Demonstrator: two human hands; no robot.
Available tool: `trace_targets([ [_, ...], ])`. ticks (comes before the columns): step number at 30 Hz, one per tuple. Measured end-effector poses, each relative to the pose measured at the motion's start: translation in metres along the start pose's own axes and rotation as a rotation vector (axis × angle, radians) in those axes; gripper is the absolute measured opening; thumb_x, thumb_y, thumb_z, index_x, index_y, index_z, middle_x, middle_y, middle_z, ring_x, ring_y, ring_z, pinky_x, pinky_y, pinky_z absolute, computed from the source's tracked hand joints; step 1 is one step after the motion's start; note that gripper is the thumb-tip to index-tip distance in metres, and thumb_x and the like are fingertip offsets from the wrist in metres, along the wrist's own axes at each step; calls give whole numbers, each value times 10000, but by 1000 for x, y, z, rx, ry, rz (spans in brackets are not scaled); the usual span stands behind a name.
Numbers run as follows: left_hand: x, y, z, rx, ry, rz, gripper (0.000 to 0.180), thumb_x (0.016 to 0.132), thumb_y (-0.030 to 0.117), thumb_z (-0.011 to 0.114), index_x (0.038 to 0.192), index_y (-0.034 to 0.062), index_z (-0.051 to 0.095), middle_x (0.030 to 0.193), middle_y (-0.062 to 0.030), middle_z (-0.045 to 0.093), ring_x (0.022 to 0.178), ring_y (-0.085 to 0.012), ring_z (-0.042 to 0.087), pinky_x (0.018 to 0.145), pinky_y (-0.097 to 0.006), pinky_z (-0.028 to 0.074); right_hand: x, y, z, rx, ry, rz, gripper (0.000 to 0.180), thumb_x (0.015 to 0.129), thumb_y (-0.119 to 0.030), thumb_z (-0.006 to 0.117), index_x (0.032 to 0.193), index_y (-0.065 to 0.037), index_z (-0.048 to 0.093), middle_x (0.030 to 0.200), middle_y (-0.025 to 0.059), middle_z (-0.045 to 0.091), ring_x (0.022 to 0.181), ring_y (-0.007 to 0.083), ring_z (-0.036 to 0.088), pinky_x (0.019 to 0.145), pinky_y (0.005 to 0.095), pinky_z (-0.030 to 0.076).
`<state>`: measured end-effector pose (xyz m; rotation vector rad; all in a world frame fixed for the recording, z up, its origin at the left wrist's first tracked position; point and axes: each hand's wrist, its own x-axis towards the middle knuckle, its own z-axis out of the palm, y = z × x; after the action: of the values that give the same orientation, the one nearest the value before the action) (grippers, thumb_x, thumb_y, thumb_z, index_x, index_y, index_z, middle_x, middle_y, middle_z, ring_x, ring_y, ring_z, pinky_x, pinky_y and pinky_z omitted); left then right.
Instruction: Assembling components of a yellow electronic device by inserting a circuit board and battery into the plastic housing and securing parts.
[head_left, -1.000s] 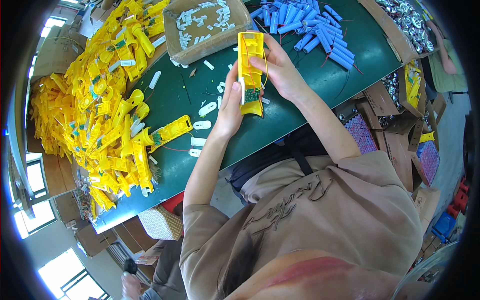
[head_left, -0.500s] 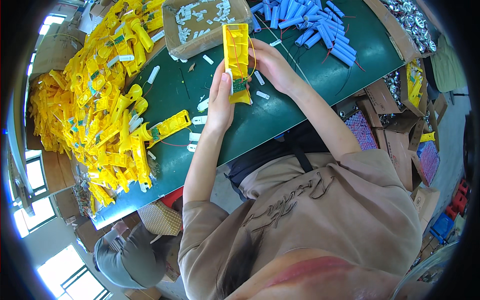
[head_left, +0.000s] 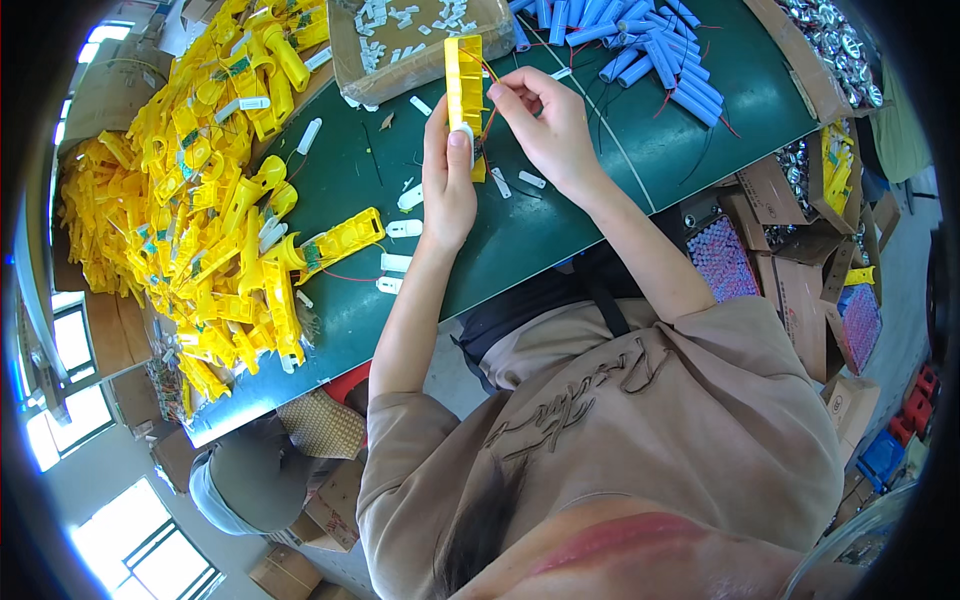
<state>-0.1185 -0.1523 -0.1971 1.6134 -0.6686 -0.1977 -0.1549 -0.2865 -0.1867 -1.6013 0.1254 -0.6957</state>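
Note:
Above the green table, my left hand grips a yellow plastic housing, its thumb pressed on a small white plastic piece at the side. The housing stands tilted, its ribbed inside facing right. My right hand is closed, thumb against forefinger, on thin red and yellow wires running along the housing's open side. The wire ends are hidden by the fingers. Just beyond the housing is a cardboard box of small white parts. White plastic pieces lie near my left wrist.
A big heap of yellow housings covers the table's left side. Blue cylindrical cells with wires lie at the far right of the green table. A carton of shiny metal parts borders it. Cartons stand at the right; a person is lower left.
The housing has turned so its inside faces more to the right. My right hand has drawn back from its edge and closed on the wires.

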Motion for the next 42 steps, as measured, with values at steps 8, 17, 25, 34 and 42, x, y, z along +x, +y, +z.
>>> trace_targets([
  [8, -1, -3, -2, 5, 89, 46, 430, 1002, 230, 317, 1371, 10, 309, 1242, -113, 460, 1116, -174, 461, 957, -304, 363, -12, -1, 21, -359, 60, -237, 122, 847, -106, 591, 780, -25, 529, 680, 91, 567, 621, 253, 570, 552, 345, 447],
  [17, 1, -2, -7, -369, 213, -199, 429, 1013, 314, 255, 1367, 77, 305, 1233, -94, 460, 1132, -167, 444, 935, -313, 394, -23, 11, 43, -559, 43, -468, 127, 778, -67, 636, 777, -54, 510, 698, 81, 548, 643, 242, 544, 593, 358, 421],
  [25, 2, 3, -8, -438, 234, -171, 408, 984, 266, 410, 1332, 86, 298, 1134, -82, 487, 994, -142, 498, 836, -295, 438, -23, 14, 46, -574, 69, -590, 125, 769, -72, 646, 786, -55, 523, 709, 73, 530, 661, 234, 532, 629, 358, 411],
  [34, 6, -2, -10, -498, 264, -207, 389, 921, 96, 459, 1291, 82, 340, 1041, -88, 539, 927, -170, 555, 800, -306, 474, -25, 12, 37, -613, -31, -601, 139, 738, -56, 630, 861, -60, 564, 763, 60, 547, 721, 227, 548, 679, 348, 421],
  [42, 7, 5, -17, -461, 246, -215, 434, 897, 37, 424, 1316, 51, 314, 951, -131, 567, 778, -171, 587, 728, -349, 520, 20, 8, -44, -763, -157, -587, 229, 737, -33, 584, 957, -93, 614, 763, 72, 553, 739, 256, 551, 682, 370, 422],
])
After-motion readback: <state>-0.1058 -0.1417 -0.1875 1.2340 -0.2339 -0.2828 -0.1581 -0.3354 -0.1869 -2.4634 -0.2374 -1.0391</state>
